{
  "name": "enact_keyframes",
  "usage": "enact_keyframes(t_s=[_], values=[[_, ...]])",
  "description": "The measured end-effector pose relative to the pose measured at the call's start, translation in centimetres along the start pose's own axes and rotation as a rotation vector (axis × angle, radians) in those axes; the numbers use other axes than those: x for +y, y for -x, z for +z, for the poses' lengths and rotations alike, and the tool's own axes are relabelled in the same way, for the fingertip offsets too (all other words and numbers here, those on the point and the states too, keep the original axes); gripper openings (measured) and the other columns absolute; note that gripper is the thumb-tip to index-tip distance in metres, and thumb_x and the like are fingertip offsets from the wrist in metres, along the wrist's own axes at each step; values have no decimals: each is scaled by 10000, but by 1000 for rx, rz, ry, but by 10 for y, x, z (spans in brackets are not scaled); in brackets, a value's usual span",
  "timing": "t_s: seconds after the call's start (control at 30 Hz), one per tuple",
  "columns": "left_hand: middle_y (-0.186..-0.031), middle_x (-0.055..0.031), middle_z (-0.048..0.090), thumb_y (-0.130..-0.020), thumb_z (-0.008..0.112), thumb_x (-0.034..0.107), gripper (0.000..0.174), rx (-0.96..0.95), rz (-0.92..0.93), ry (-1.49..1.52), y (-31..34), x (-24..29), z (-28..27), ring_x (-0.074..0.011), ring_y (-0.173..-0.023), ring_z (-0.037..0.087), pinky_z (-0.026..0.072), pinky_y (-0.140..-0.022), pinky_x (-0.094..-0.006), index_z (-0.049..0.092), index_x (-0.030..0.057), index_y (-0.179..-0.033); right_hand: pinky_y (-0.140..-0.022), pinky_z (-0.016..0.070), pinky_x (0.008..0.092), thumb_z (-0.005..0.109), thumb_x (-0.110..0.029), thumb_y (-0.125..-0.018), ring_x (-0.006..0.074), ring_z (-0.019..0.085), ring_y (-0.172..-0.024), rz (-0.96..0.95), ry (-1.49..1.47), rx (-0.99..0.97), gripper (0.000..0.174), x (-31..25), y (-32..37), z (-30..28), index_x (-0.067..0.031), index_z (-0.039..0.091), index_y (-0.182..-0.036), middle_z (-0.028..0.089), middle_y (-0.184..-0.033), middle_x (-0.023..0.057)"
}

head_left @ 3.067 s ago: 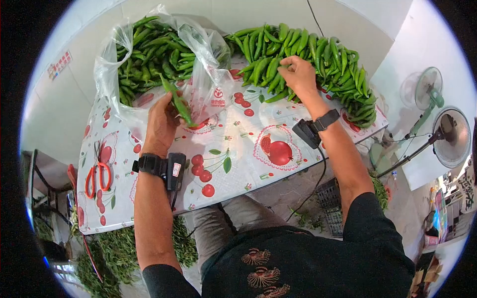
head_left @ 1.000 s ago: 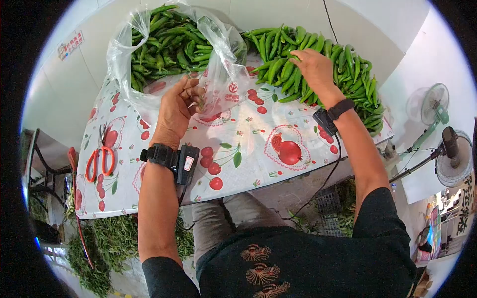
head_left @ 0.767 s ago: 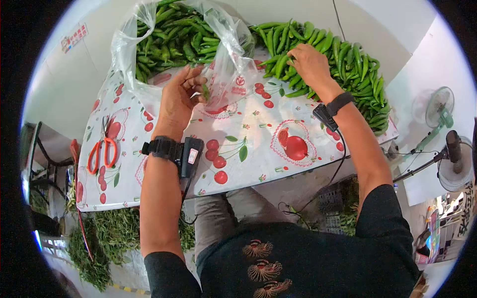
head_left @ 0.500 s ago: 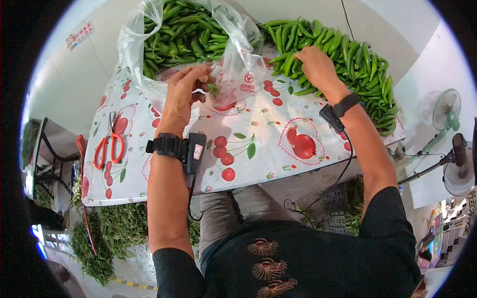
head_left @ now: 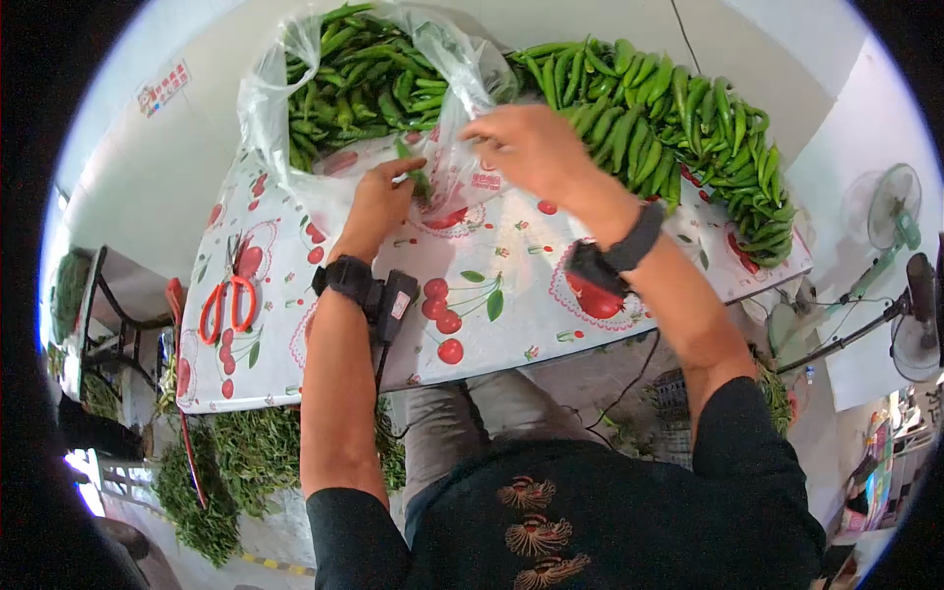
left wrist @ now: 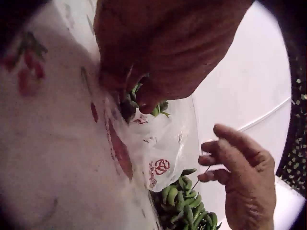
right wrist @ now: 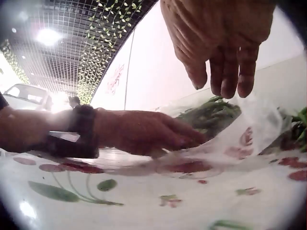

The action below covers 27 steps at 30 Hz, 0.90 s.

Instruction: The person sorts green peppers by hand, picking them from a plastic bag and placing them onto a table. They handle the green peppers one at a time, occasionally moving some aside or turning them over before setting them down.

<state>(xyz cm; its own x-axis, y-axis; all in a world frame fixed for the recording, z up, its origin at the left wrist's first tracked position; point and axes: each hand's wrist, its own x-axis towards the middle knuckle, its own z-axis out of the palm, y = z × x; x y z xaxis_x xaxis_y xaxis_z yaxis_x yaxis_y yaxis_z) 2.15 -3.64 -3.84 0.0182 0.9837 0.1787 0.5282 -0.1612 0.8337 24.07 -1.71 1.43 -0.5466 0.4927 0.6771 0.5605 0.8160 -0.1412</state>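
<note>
Thumb and fingers of my left hand (head_left: 382, 205) are round a green pepper (head_left: 420, 183), partly hidden, low at the mouth of the clear plastic bag (head_left: 264, 98). Green peppers (head_left: 369, 69) fill the bag. In the left wrist view, bits of green (left wrist: 160, 108) show beside the left fingers. My right hand (head_left: 536, 147), blurred, hangs in the air over the bag's right side. Its fingers (right wrist: 230, 72) point down and hold nothing in the right wrist view. To its right lies a long row of green peppers (head_left: 629, 147).
Orange-handled scissors (head_left: 241, 300) lie at the left of the patterned tablecloth (head_left: 393, 354). Two fans (head_left: 893, 202) stand to the right, beyond the table. Leafy greens (head_left: 261, 442) are on the floor, and a black cable (head_left: 629, 383) hangs from the right wrist.
My right hand has come left from the pepper row to the bag. The left hand has lowered slightly. The long pepper earlier in the left hand is gone, and another green piece is there.
</note>
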Motion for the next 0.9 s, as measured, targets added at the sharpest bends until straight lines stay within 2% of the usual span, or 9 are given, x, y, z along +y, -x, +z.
enact_keyframes(t_s=[0.07,0.17,0.3,0.4,0.5,0.57,0.67,0.73,0.9], values=[[-769,-96,655,-840,555,101,295,51,133,29,-9,-15,6,-160,-567,569,468,-567,-304,650,52,-1115,-635,495,377,603,-170,-798,295,626,-718,-1,-45,33,160,-20,-6,15,-105,678,-922,655,-786,104],[-793,-186,666,-772,660,169,304,-21,106,-146,-11,-12,5,-226,-716,652,499,-676,-331,668,11,-1032,-604,488,371,610,-164,-791,283,628,-681,6,-181,128,157,-27,-6,39,-103,686,-914,654,-758,103],[-805,-179,674,-747,685,170,293,74,175,-289,-8,-7,11,-215,-738,660,502,-678,-323,678,9,-992,-602,488,362,616,-159,-787,269,630,-676,71,-265,123,161,-15,9,40,-110,694,-920,656,-771,112],[-819,-163,682,-733,689,143,262,96,100,-139,-12,-15,6,-192,-740,660,504,-677,-308,677,-3,-949,-669,504,417,595,-215,-791,329,634,-753,236,-281,63,181,-5,17,38,-122,695,-910,662,-797,130],[-851,-83,671,-762,630,50,205,189,160,-13,-14,-26,-2,-146,-732,625,499,-662,-273,634,-10,-959,-723,511,398,593,-186,-789,304,627,-845,201,-230,23,221,0,19,45,-137,679,-987,663,-893,117],[-871,-71,661,-776,619,47,213,186,101,89,1,-2,-11,-139,-750,617,494,-664,-267,620,-8,-982,-799,507,389,593,-125,-777,282,585,-976,41,-108,270,318,-5,19,44,-155,638,-1090,629,-1036,93],[-908,-46,634,-802,611,58,238,158,134,281,3,3,-11,-114,-791,590,483,-671,-243,586,-12,-1029,-859,493,380,600,-77,-759,277,532,-1065,17,-59,241,413,-12,19,41,-168,595,-1163,580,-1126,71],[-905,-44,620,-800,621,64,247,-3,186,222,5,9,-9,-104,-810,586,490,-672,-235,585,-8,-1033,-878,479,372,622,-86,-753,285,536,-1054,34,-105,213,412,-12,19,41,-170,607,-1156,586,-1129,74],[-915,-43,617,-828,617,74,210,-37,68,455,16,22,-5,-111,-777,597,521,-675,-253,593,4,-1025,-861,472,371,649,-86,-731,282,544,-1017,19,-127,120,374,0,25,45,-150,647,-1099,597,-1094,72]])
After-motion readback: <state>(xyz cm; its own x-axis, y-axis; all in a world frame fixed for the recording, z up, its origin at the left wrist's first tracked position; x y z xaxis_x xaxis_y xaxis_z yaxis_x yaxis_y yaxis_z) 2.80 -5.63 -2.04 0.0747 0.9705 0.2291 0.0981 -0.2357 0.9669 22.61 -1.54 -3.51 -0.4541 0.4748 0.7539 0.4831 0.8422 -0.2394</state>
